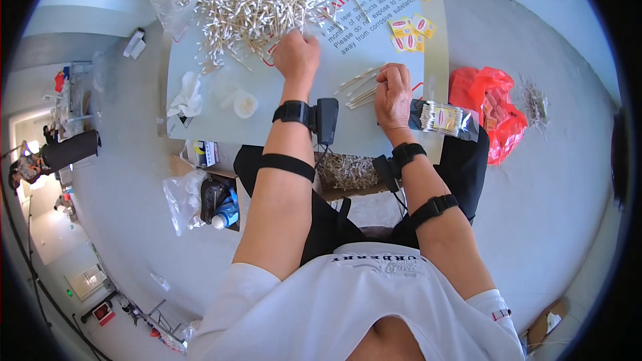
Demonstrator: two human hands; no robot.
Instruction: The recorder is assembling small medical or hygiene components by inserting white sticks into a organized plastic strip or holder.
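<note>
A big loose heap of cotton swabs (261, 0) covers the far left of the table. My left hand (297, 55) is closed at the near edge of this heap, its fingertips turned down and out of sight; what they hold, if anything, is hidden. Right of it, my right hand (394, 92) is closed with bent fingers. A small fan of cotton swabs (363, 97) reaches leftward from under its fingers, close to the tabletop. Just beside the right wrist lies a clear-and-black pack of cotton swabs (441, 118) with a yellow label.
Yellow-and-white cards (409, 33) lie along the table's (314, 120) right side. A crumpled white wrapper (187, 95) and a small round tub (245, 104) are at the left. A red plastic bag (491, 113) sits beyond the right edge; a box of swabs (351, 172) is below the near edge.
</note>
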